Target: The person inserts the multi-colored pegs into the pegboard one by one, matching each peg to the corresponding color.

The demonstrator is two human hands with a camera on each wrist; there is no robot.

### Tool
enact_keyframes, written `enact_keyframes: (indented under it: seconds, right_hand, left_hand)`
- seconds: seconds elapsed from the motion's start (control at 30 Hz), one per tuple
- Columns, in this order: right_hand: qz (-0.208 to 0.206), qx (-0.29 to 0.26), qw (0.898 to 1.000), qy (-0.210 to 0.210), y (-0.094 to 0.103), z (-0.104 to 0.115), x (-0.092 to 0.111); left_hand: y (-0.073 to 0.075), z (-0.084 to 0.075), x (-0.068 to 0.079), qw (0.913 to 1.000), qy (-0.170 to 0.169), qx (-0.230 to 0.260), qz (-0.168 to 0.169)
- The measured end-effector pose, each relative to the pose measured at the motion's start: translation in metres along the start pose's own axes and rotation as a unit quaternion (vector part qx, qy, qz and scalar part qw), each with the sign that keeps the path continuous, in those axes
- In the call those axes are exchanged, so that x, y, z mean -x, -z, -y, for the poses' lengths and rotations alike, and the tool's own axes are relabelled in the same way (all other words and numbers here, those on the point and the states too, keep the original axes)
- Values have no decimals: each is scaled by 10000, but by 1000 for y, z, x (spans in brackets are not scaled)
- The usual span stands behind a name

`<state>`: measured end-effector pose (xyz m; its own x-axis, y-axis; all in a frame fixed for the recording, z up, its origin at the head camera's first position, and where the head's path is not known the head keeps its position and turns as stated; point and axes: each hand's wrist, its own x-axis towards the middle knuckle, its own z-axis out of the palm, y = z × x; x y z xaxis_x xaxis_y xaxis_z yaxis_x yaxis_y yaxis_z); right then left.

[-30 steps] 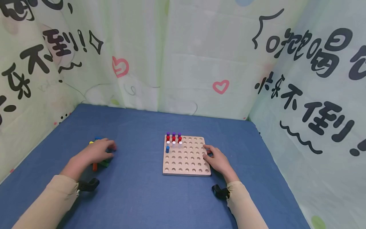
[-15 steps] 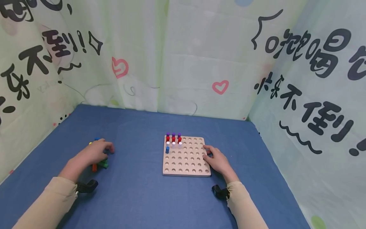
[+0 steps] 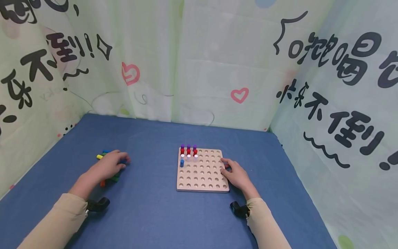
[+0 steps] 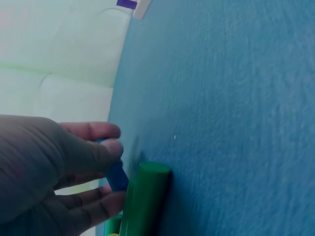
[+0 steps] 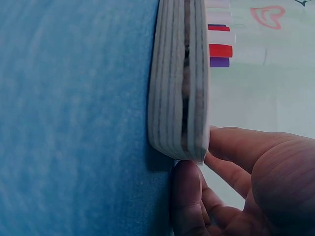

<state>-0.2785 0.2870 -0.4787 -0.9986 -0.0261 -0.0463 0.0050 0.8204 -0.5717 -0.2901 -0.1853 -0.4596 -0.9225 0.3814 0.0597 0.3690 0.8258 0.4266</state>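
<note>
My left hand (image 3: 107, 166) pinches a blue peg (image 4: 117, 178) between thumb and fingers, close beside a green peg (image 4: 150, 196). Under and around that hand lies a small pile of loose pegs, with a yellow peg (image 3: 99, 156) and an orange-red peg (image 3: 102, 184) sticking out; the rest is partly hidden. A square wooden pegboard (image 3: 202, 188) lies on the table. Its far left corner bears three purple, three red and three white pegs (image 3: 189, 157), with one blue peg (image 3: 182, 163) in front. My right hand (image 3: 237, 174) rests its fingertips against the board's right edge.
A blue cloth (image 3: 149, 214) covers the table. Pale curtains (image 3: 202, 69) with black writing and pink hearts enclose its back and sides. A black strap mount (image 3: 98, 204) is on the left wrist, another black mount (image 3: 239, 209) on the right wrist.
My left hand drew back slightly left over the pile, then moved right again, with a blue peg now showing at its fingertips. My right hand and the pegboard stay in place.
</note>
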Motion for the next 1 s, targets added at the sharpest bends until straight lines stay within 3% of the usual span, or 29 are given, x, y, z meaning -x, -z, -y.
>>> enact_keyframes:
  seconds: [0.57,0.83,1.0]
  right_hand:
    - [20,37,10000,1,0,0,0]
    - [25,47,10000,15,-1,-2,-1]
    - [28,80,10000,27,0,-1,-1]
  left_hand:
    - [-13,-24,-10,9941,-118,786,-736]
    - [-25,-34,-17,9813,-81,1306,-1412]
    - [-33,-39,-23,9731,20,1762,-1482]
